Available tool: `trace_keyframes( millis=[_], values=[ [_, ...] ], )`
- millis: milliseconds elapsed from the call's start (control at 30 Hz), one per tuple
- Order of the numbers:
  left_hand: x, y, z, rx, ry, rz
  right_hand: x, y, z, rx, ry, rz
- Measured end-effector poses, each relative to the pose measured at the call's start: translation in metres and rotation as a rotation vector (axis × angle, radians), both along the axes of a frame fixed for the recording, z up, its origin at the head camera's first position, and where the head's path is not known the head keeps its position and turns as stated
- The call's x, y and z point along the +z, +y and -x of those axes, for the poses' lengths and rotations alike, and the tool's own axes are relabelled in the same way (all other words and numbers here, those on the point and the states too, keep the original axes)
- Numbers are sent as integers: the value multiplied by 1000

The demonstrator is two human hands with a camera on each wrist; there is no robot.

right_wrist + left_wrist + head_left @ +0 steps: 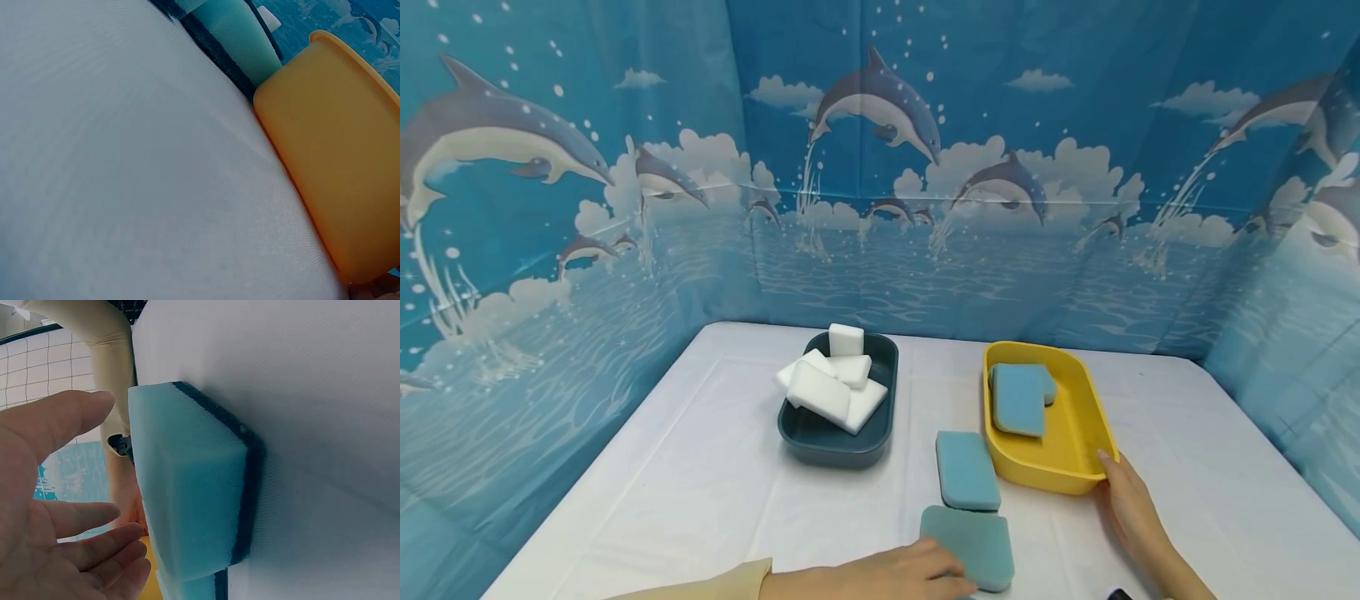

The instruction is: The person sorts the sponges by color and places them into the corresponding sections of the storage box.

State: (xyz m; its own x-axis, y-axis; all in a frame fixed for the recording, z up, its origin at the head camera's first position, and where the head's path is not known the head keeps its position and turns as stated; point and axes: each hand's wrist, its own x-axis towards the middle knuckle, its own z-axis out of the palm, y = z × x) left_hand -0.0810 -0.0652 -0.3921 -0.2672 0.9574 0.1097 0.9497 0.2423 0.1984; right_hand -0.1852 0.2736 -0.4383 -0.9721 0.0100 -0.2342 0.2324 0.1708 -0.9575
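My left hand (898,573) hovers at the near-left side of the closest blue sponge (973,542). In the left wrist view, its thumb and fingers are spread, with a gap between them and the sponge (194,469), which has a dark scouring layer against the table. A second blue sponge (967,471) lies just beyond, end to end with the first. My right hand (1131,508) grips the near-right corner of a yellow tub (1082,433), thumb at the rim. Inside the tub, one blue sponge (1018,400) rests on top of another.
To the left stands a dark blue tub (838,454) with several white sponges (820,392) piled in it, some leaning over its left rim. A white cloth (700,492) covers the table. Behind hangs a dolphin-print curtain (865,250).
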Motion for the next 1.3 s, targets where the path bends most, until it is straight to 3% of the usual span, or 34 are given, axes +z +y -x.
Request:
trace_keyframes(
  millis=[400, 1300],
  values=[
    [-7, -2, -1, -8, -3, 75, 0, 0, 0, -3, -10, -9],
    [-10, 0, 0, 12, -12, 100, 0, -1, 0, -11, -8, 9]
  ],
)
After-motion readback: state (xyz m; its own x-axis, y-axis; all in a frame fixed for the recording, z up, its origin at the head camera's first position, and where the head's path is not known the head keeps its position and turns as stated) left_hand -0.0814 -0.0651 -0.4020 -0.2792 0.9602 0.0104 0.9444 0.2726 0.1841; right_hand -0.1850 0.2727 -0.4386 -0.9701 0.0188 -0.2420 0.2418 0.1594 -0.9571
